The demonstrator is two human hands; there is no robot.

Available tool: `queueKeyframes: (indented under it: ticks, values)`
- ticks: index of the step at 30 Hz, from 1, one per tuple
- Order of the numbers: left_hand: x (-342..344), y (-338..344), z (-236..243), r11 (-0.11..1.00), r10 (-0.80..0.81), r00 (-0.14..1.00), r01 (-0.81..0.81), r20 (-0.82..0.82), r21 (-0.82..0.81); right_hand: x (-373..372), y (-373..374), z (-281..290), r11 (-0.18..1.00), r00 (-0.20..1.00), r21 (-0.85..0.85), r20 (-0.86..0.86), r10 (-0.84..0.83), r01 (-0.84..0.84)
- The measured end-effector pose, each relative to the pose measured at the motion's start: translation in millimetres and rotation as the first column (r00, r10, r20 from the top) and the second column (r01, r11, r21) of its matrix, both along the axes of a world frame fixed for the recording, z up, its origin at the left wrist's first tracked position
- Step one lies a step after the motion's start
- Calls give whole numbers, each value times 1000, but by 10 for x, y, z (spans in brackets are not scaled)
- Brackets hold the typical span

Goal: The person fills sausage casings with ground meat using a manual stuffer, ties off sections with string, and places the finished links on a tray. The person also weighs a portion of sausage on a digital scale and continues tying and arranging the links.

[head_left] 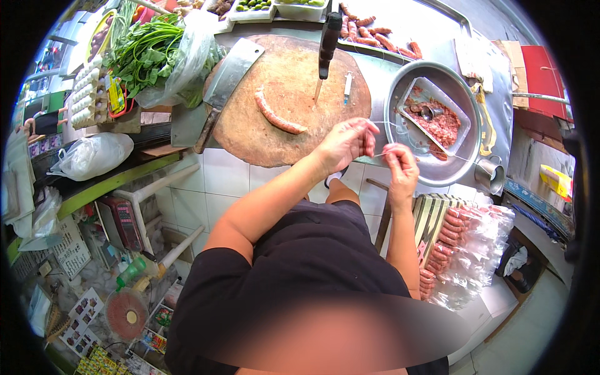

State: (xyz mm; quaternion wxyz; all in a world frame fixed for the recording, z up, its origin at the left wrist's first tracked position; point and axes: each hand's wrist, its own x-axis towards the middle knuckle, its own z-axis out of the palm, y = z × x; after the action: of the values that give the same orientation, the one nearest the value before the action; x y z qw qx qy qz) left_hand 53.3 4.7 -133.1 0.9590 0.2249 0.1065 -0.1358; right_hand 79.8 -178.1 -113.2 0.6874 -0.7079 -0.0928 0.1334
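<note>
Between my hands runs a thin white string (379, 155), in front of the large metal bowl. My left hand (345, 142) is closed in a pinch on it at the right edge of the round wooden chopping block (250, 145). With thumb and fingers together, my right hand (401, 167) grips the string a little nearer to me. A single raw sausage (275, 115) lies curved on the block. Inside the metal bowl (395, 94) a clear plastic tray (431, 83) holds minced meat (445, 125) and a small metal cup (427, 113).
A cleaver (232, 72) rests on the block's left edge; a knife (329, 44) stands upright in the wood near a syringe (347, 89). Sausages fill a back tray (437, 7). A metal mug (489, 175) and packed sausages (447, 240) are at right, leafy greens (150, 53) at left.
</note>
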Motion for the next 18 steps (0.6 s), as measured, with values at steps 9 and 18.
queueKeyframes:
  ticks: [9,18]
  values:
    - [3,21,221,476,-472,879,314,-63,821,177,153,162,969,995,-226,11,99,-94]
    - [-114,-226,280,145,-91,938,-320,335,936,40,207,305,999,982,18,-181,48,-46]
